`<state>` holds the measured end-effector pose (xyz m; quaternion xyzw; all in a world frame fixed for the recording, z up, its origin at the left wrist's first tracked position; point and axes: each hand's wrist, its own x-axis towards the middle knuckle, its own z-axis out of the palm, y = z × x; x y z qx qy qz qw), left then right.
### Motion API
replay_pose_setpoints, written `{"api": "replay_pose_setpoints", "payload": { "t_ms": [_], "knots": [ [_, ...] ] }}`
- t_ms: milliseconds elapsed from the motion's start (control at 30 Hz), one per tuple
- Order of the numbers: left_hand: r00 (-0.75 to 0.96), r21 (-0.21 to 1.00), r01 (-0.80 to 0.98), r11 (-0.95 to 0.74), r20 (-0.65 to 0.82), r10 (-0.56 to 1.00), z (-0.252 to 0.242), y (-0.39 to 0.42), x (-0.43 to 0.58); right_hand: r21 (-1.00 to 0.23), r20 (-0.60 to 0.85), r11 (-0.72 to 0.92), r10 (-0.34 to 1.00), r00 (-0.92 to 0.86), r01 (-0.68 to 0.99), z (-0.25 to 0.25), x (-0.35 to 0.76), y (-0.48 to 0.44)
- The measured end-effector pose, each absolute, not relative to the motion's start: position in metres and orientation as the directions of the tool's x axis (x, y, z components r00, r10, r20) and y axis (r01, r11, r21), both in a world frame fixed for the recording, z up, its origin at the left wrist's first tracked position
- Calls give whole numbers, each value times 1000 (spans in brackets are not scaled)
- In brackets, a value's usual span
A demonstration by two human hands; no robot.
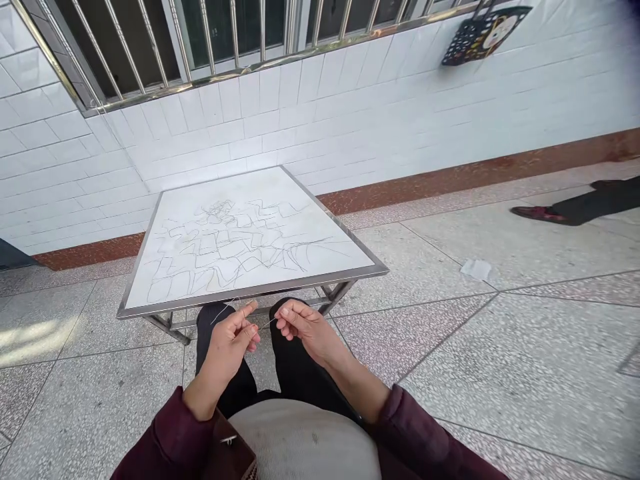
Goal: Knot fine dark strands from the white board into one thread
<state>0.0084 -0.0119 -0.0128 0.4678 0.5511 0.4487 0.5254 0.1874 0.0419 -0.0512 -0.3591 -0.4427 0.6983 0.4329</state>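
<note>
A short, thin wire [269, 323] spans the small gap between my two hands, above my knees and just in front of the table's near edge. My left hand [230, 345] pinches one end between thumb and fingers; a thin strand also shows behind its fingers. At the other end, my right hand [307, 330] grips the wire between thumb and forefinger, its other fingers curled. Many thin, dark, bent wires [220, 243] lie spread over the white tabletop [330, 250], with a denser tangle towards the back.
The metal-framed table stands by a white tiled wall [310, 120] with a barred window [235, 40]. A patterned bag [480, 37] hangs at upper right. On the speckled floor lies a white paper scrap [477, 269]; another person's shoe [543, 215] is at right.
</note>
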Motion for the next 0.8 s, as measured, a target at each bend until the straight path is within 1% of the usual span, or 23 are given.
{"api": "replay_pose_setpoints", "payload": {
  "t_ms": [100, 200, 267, 300, 333, 400, 467, 500, 567, 633, 800],
  "knots": [
    [-8, 988, 30, 150, -150, 989, -12, -14, 5, -927, -118, -204, 955, -274, -313, -49, 194, 47],
    [-51, 989, -14, 146, -147, 988, -11, -16, 1, -923, -99, -119, 992, -75, -366, -46, 206, 55],
    [-81, 989, -58, 137, -141, 987, -11, -17, 1, -935, -64, -59, 998, 2, -349, -44, 211, 55],
    [-93, 988, -81, 130, -138, 986, -11, -18, 2, -948, -37, -39, 999, -13, -316, -43, 212, 53],
    [-105, 987, -101, 124, -135, 985, -11, -18, 4, -962, -7, -25, 998, -66, -270, -41, 210, 49],
    [-120, 986, -121, 113, -127, 985, -10, -18, 8, -984, 45, 1, 968, -245, -178, -40, 201, 39],
    [-118, 989, -116, 97, -110, 987, -10, -19, 13, -989, 83, 27, 911, -403, -142, -40, 186, 29],
    [-108, 990, -110, 87, -98, 989, -10, -19, 15, -989, 99, 37, 892, -441, -146, -40, 179, 25],
    [-73, 992, -107, 63, -71, 995, -11, -19, 19, -986, 113, 43, 878, -466, -159, -40, 166, 20],
    [-45, 993, -108, 47, -52, 998, -13, -19, 21, -985, 99, 22, 887, -450, -173, -39, 158, 19],
    [-30, 995, -78, 56, -59, 998, -18, -16, 25, -955, 22, -109, 903, -430, -277, -36, 152, 20]
  ]
}}
